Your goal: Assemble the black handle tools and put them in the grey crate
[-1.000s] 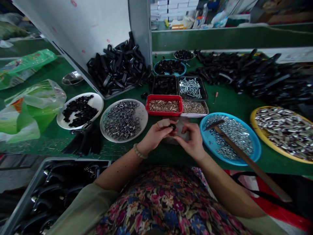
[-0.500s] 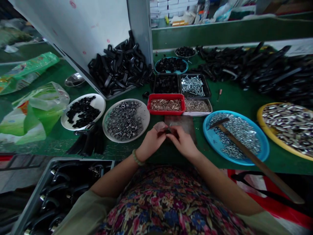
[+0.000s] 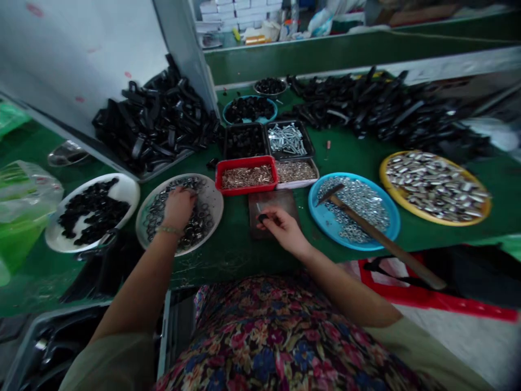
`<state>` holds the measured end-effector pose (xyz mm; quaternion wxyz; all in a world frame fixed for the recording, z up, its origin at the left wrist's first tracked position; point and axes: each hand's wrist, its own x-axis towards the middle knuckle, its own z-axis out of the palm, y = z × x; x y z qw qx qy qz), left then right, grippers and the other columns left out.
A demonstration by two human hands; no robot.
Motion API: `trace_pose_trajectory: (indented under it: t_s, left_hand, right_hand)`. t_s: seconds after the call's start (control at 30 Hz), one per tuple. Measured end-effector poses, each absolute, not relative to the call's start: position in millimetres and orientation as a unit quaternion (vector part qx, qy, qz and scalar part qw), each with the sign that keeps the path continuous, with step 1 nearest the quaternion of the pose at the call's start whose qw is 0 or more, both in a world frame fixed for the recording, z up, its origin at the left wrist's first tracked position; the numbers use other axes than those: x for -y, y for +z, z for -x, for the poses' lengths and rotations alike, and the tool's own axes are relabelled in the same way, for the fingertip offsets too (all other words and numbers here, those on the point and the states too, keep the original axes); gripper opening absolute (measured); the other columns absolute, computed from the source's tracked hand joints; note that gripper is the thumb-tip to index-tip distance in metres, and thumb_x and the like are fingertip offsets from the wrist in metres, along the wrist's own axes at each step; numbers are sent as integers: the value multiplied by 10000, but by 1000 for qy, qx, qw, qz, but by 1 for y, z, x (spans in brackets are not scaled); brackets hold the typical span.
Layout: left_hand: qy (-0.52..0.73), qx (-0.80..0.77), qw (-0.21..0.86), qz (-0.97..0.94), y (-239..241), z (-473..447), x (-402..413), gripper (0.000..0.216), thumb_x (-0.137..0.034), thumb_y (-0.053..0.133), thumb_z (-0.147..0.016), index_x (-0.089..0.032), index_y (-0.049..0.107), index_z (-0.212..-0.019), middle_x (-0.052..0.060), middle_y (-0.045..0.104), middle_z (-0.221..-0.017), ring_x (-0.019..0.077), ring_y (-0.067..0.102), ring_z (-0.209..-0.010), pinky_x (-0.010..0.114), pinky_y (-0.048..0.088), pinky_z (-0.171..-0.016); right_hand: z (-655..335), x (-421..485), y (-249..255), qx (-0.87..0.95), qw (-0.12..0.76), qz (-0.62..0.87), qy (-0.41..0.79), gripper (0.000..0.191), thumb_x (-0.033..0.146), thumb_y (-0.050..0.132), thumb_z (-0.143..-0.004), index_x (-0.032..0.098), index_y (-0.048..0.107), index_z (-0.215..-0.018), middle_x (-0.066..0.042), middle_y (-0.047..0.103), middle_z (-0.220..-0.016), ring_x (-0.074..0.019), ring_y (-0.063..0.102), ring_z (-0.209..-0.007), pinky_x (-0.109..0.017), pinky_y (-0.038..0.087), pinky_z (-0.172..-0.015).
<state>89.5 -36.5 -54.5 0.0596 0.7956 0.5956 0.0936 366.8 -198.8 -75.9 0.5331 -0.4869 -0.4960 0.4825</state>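
Right hand (image 3: 284,229): thumb and fingers closed in a pinch on a small black part (image 3: 262,218), located above the slab (image 3: 285,201). Left hand (image 3: 179,208): fingers curled downward among the rings (image 3: 200,222) in the grey plate (image 3: 213,196); whether a ring is gripped cannot be told. Beyond the slab: red tray (image 3: 246,191), containing small pins. Right of the slab: blue plate (image 3: 325,221), with a hammer (image 3: 368,227) laid across it, handle overhanging the bench edge; farther right, yellow plate (image 3: 442,217). Left of the rings: white plate (image 3: 129,191), containing black pieces.
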Motion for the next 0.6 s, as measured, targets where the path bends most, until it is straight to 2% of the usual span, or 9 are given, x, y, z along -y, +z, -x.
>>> trace_pose_trajectory:
  t_s: [0.17,0.2,0.27,0.33,0.4,0.5,0.6]
  left_hand:
    - [161,-619,127,-758,-27,-109,59,223,-476,519,-867,-268,595,-848,-45,633,-813,291,555,-989,440,449,-898]
    - [172,-628,179,-738,-22,-121,67,217,-493,548,-845,-283,600,-851,-62,647,-804,289,567,-990,425,467,-877]
    - [196,-602,356,-687,-15,-151,89,212,-465,629,-794,-299,613,-926,-80,686,-858,258,602,-973,370,498,-826]
    - [197,-520,548,-625,-13,-187,112,363,-378,718,-729,-288,586,-1055,-56,709,-906,215,640,-899,319,514,-773]
    - [189,-439,649,-592,-14,-222,130,534,-290,772,-668,-251,537,-1146,-20,714,-888,187,658,-828,295,517,-753]
    - [178,-362,666,-627,-14,-271,142,593,-227,773,-669,-207,509,-1199,5,706,-884,177,668,-851,285,506,-804]
    - [146,-278,656,-686,-21,-321,148,468,-238,702,-763,-196,523,-1194,40,697,-946,194,666,-913,301,491,-841]
  right_hand:
    - [-382,211,-77,619,489,464,404,200,191,471,-923,210,581,-1088,-29,652,-958,-136,685,-823,-288,548,-791]
    - [-385,214,-74,657,474,446,381,212,179,464,-927,203,587,-1098,-38,656,-966,-140,677,-848,-297,540,-824]
    - [-390,219,-66,725,446,399,340,230,167,449,-936,188,597,-1111,-65,658,-1015,-152,657,-931,-306,522,-882]
    - [-397,224,-59,762,428,377,307,270,157,426,-944,184,586,-1160,-88,647,-1095,-163,630,-1024,-310,509,-920]
    - [-408,230,-56,758,433,405,273,347,144,413,-943,185,529,-1267,-105,626,-1185,-177,601,-1108,-336,496,-956]
    - [-436,245,-58,718,462,471,222,409,144,435,-931,211,485,-1331,-104,619,-1236,-199,585,-1153,-388,492,-977]
    - [-474,271,-63,631,514,542,210,296,187,462,-937,241,565,-1209,-73,678,-1096,-190,659,-1003,-391,538,-898]
